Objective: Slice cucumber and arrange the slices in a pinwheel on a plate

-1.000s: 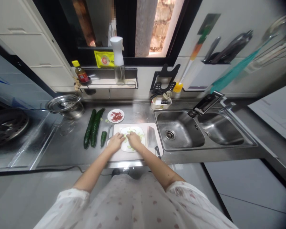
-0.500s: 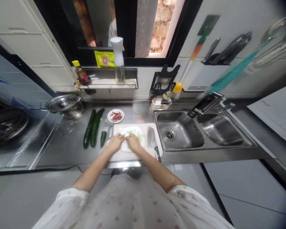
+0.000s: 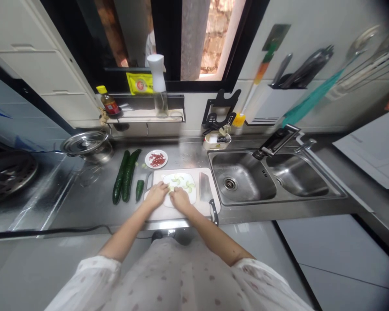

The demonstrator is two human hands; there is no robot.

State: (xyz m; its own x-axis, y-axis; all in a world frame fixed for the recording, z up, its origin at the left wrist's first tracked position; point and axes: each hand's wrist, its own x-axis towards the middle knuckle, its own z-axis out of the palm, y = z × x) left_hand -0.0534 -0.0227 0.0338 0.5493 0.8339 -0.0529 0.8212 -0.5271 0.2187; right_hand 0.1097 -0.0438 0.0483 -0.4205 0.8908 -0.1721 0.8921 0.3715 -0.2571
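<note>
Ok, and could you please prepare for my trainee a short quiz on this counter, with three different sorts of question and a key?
1. True or false: the knife lies at the right end of the board.
2. How many long cucumbers lie to the left of the board?
3. Where are the left hand and the right hand?
A) in the sink
B) at the square plate
C) on the pot

Key: 1. True. 2. Two. 3. B.
</note>
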